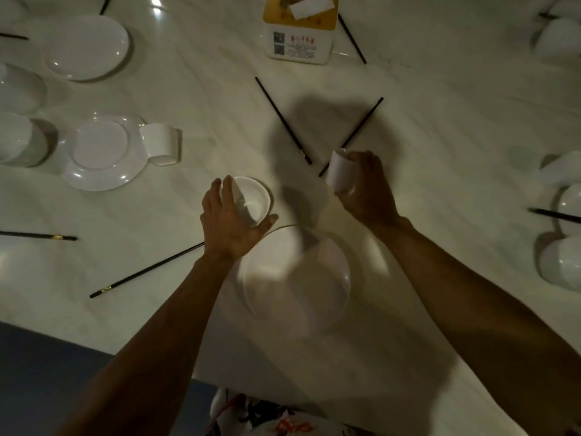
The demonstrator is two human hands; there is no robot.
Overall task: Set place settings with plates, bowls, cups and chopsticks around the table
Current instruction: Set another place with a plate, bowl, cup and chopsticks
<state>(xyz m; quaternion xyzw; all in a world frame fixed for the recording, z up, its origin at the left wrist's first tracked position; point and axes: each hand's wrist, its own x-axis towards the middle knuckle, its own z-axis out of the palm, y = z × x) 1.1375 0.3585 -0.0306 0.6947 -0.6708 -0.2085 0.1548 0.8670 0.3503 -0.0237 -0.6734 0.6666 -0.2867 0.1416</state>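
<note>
a: what's at the left of the table [440, 89]?
b: a side plate [100, 152] with a tipped cup [160, 144] lying on its side against the rim. a far plate [86, 47] sits behind it, and a loose chopstick [144, 270] lies nearer the edge.
a: and the left hand [229, 225]?
b: it grips a small bowl [251, 199], fingers [217, 187] curled over the left rim and thumb on the near side. the bowl is just beyond the large plate [295, 278]. i can't tell if it touches the table.
a: the middle?
b: the large plate lies near the table's edge, between the forearms. beyond it, two black chopsticks [283, 121] angle toward each other, near ends close but apart.
a: the right hand [367, 190]?
b: its fingers [361, 158] wrap round a white cup [341, 174], held tilted over the right chopstick's near end.
a: far right?
b: white bowls [559, 265], cut by the frame.
</note>
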